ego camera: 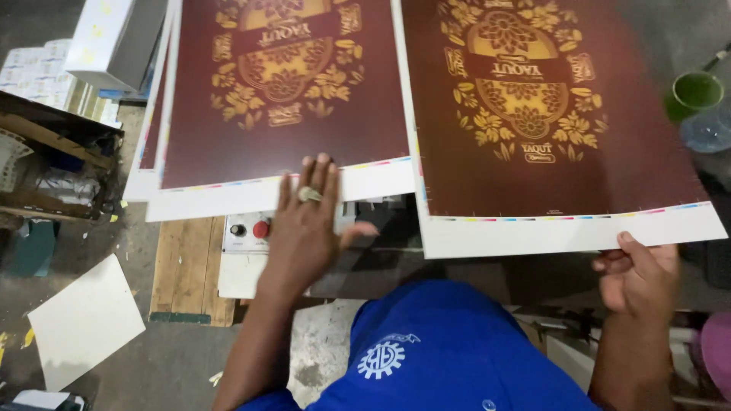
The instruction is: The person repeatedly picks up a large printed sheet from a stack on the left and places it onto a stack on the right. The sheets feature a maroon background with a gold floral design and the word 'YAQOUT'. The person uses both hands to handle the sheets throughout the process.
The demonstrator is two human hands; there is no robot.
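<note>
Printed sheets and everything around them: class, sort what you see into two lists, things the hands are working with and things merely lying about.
In hand:
- left stack of maroon printed sheets, under the left hand
- right maroon printed sheet, its edge gripped by the right hand

Lying about:
- green cup
- blank white sheet on the floor
- control box with a red button
- white box

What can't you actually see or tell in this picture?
Head view only:
- Stack of printed sheets and the right sheet: tops cut off by the frame.
- Control box: mostly hidden by the left hand and the sheets.
- Right hand: fingertips hidden beneath the sheet's edge.
- Green cup: contents unclear.
</note>
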